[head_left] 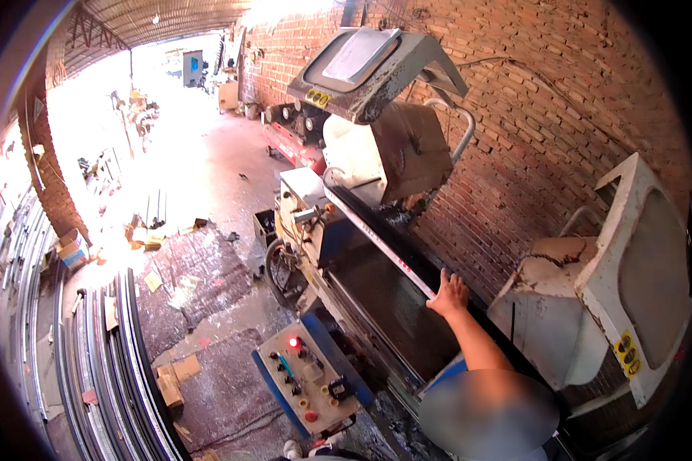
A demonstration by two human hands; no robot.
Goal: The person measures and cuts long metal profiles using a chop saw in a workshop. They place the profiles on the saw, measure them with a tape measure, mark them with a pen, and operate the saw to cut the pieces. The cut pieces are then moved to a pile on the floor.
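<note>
The long pale aluminium profile (383, 244) lies along the bed of a double-head cutting saw. Its near end is under the co-worker's hand (448, 293), and the rest runs away from that grip toward the far saw head (377, 84). The grip is released: palm down and fingers spread flat on the profile's end, pressing or steadying rather than clasping. The camera wearer's own hands are out of the picture, so their grips cannot be told.

The step looks like seating the profile against the machine's fence before a cut. The next move probably calls for keeping the profile flush along its whole length and getting the fingers clear of both blades.

Just right of the grip stands the second saw head (630, 292) in its white guard. Below and left of it sits the control panel (306, 378) with a red lamp lit. Well apart to the left, stacked metal profiles (111, 369) lie on the littered floor (207, 300).
</note>
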